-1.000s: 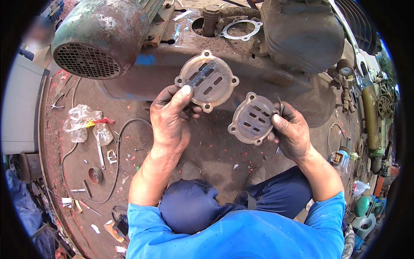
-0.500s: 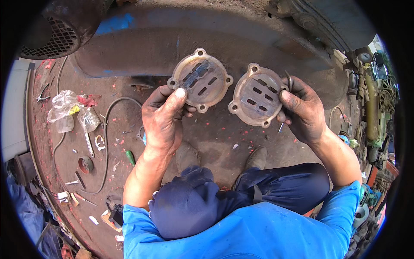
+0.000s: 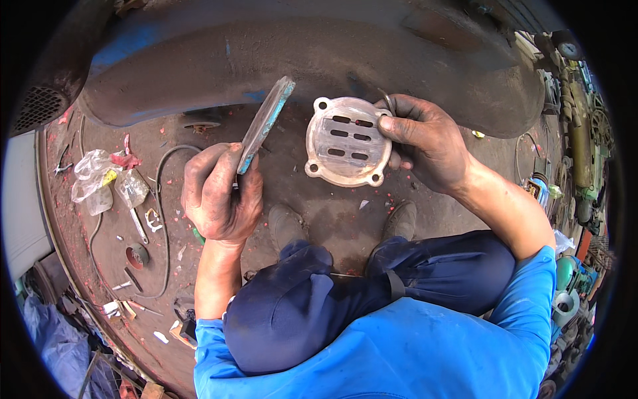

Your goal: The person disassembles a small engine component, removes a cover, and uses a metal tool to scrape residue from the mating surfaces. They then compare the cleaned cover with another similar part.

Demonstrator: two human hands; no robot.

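With my left hand (image 3: 219, 193) I grip a slotted metal plate (image 3: 266, 123) on edge, its rim streaked with turquoise paint. My right hand (image 3: 432, 143) pinches a second round plate (image 3: 345, 146) by its right edge, its face toward me, showing several slots and bolt holes at the lugs. A thin curved metal piece (image 3: 387, 98) sticks up behind that plate by my right fingers; I cannot tell if it is held. The two plates are apart, above the floor between me and a large dark tank (image 3: 319, 46).
A motor housing (image 3: 46, 100) overhangs at upper left. On the left floor (image 3: 159, 266) lie plastic bags (image 3: 93, 179), a cable (image 3: 161, 199), a wrench (image 3: 138, 226), a metal ring (image 3: 137, 256) and debris. Cluttered machinery (image 3: 585, 173) lines the right. My boots (image 3: 288, 219) are below the plates.
My left hand has turned its plate from face-up to edge-on. My right hand has shifted its plate left and turned it slightly. The tank now fills more of the upper view.
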